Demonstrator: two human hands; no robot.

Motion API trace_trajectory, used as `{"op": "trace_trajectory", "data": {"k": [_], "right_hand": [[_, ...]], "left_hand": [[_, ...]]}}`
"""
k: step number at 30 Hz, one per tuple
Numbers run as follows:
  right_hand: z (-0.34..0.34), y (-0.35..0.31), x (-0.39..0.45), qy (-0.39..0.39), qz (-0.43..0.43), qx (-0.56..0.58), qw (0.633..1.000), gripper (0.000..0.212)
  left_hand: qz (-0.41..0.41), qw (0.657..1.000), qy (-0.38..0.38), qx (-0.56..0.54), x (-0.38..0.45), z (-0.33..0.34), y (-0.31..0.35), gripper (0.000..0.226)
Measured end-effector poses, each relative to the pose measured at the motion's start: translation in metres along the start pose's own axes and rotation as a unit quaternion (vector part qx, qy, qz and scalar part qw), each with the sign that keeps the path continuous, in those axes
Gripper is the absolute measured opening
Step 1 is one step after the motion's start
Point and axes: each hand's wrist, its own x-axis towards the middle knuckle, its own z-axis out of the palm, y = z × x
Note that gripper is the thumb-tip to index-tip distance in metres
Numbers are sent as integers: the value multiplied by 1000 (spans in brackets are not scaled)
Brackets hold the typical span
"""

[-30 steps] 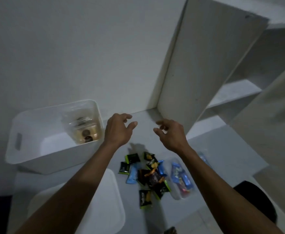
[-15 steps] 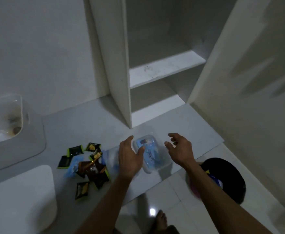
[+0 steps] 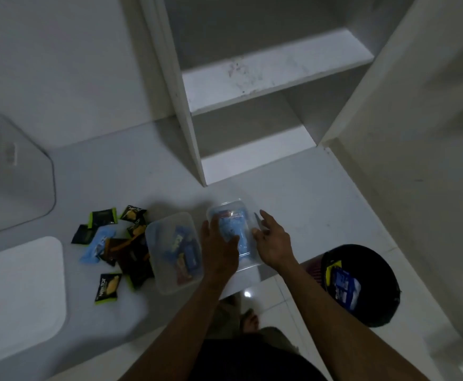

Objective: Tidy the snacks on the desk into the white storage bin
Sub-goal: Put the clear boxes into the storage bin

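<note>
A small clear container point(image 3: 231, 220) with blue snack packets inside stands near the desk's front edge. My left hand point(image 3: 219, 250) presses on its left side and my right hand point(image 3: 272, 242) on its right side, fingers spread; it still rests on the desk point(image 3: 307, 204). A second clear container point(image 3: 174, 253) of snacks lies just left of my left hand. Several loose black, green and blue snack packets point(image 3: 112, 243) lie in a pile further left. The white storage bin point(image 3: 24, 177) is at the far left edge, mostly out of frame.
A white lid point(image 3: 18, 292) lies flat at the front left of the desk. A white shelf unit point(image 3: 266, 72) rises at the back. On the floor to the right stands a black waste bin point(image 3: 370, 270) holding a blue packet.
The view swung right and down, away from the storage bin. Both hands dropped from beside the bin to the small clear container and closed in on its two sides.
</note>
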Motion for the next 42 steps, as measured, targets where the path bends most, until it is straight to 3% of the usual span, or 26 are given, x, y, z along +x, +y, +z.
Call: {"op": "trace_trajectory", "data": {"k": [7, 15, 21, 25, 28, 36, 42], "right_hand": [[-1, 8, 13, -45, -2, 16, 999, 56], [-34, 1, 11, -50, -51, 39, 997, 58], [-31, -19, -4, -80, -120, 51, 988, 58], [-5, -42, -22, -126, -123, 69, 982, 63], [17, -56, -30, -146, -120, 69, 980, 63], [63, -73, -45, -148, -112, 46, 982, 61], [80, -79, -46, -100, -102, 19, 990, 59]], "left_hand": [[-28, 999, -24, 40, 5, 17, -4, 62], [-17, 999, 38, 19, -10, 12, 26, 42], [-32, 994, 101, -11, -41, -26, 41, 51], [-50, 990, 133, -13, -57, -61, 22, 52], [-74, 986, 150, -5, -61, -82, -1, 66], [-99, 988, 114, -26, -52, -104, -49, 76], [-43, 993, 96, -60, -36, -111, -72, 77]]}}
